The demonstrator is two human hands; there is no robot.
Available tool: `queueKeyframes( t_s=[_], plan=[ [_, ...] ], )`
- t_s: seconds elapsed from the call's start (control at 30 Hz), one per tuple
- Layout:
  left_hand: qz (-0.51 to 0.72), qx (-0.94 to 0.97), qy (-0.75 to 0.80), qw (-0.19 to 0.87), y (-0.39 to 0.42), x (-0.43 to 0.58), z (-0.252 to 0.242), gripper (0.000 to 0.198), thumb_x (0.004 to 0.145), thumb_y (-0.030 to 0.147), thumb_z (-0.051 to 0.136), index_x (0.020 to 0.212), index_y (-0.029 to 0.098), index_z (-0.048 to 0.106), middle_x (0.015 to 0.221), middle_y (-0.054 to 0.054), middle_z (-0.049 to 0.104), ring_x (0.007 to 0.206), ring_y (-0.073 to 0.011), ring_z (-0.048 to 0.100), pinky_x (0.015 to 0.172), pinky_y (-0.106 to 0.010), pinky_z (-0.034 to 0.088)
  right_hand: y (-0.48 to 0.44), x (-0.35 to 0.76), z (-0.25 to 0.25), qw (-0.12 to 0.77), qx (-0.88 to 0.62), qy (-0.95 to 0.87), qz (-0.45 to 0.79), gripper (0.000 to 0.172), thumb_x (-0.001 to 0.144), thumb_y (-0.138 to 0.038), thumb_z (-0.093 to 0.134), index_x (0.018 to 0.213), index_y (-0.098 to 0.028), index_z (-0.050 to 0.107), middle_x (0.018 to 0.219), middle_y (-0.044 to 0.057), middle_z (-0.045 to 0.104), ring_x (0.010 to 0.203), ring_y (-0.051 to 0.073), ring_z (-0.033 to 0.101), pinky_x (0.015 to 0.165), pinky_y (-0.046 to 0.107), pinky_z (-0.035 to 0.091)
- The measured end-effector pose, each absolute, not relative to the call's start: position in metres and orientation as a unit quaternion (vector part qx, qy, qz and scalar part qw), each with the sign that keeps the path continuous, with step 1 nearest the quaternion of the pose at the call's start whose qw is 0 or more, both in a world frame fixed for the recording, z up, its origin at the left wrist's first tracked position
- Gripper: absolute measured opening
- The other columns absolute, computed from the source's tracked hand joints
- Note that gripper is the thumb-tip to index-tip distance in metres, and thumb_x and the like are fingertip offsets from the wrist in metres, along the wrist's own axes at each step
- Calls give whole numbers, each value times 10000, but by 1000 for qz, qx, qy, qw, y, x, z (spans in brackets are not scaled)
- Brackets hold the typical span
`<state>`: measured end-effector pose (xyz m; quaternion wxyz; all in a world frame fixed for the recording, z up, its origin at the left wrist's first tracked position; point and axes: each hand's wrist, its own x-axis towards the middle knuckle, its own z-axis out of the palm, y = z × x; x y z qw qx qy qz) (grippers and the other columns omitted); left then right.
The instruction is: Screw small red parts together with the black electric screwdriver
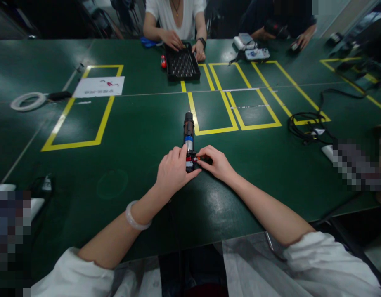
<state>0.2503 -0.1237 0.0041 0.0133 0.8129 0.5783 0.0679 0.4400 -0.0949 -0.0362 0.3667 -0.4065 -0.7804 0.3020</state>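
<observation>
A slim cylindrical power tool (188, 128), its inner parts showing, lies on the green table (140, 123) in front of me. It has a dark tip at the far end, a blue band, a silver section like a motor, and red and black parts near my fingers. My left hand (172, 169) is closed around the tool's near end from the left and hides part of it. At its right side my right hand (216, 163) pinches a small red piece (196, 158), possibly a wire or connector; its exact kind is too small to tell.
Across the table, a person's hands work at a black tray (184, 76) beside a red object (163, 62). Yellow tape outlines (216, 132) mark the tabletop. A white sheet (99, 86) and white ring (28, 101) lie left; coiled black cable (304, 128) lies right.
</observation>
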Motion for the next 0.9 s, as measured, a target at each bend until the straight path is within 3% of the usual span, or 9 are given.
queueKeyframes(
  t_s=[0.3,0.57,0.9],
  plan=[
    [62,818,571,16,-120,250,8,889,843,670,558,1504,112,352,1180,-189,571,1060,-343,550,873,-419,426,-100,440,-32,372,-392,-789,293,85,929,-215,597,971,-205,670,947,63,659,860,185,624,786,317,508],
    [45,802,596,-2,-111,263,14,768,915,589,467,1497,95,380,1144,-195,571,1057,-345,559,839,-414,439,-103,444,-25,363,-387,-795,294,244,994,-350,518,942,-207,709,934,73,691,883,198,644,824,341,507],
    [19,788,616,20,-109,246,20,773,891,576,508,1547,213,321,1152,-170,541,1023,-340,592,765,-390,496,-101,444,-32,406,-400,-714,408,281,992,-401,509,1087,-202,683,1015,58,731,818,164,663,792,314,520]
  ],
)
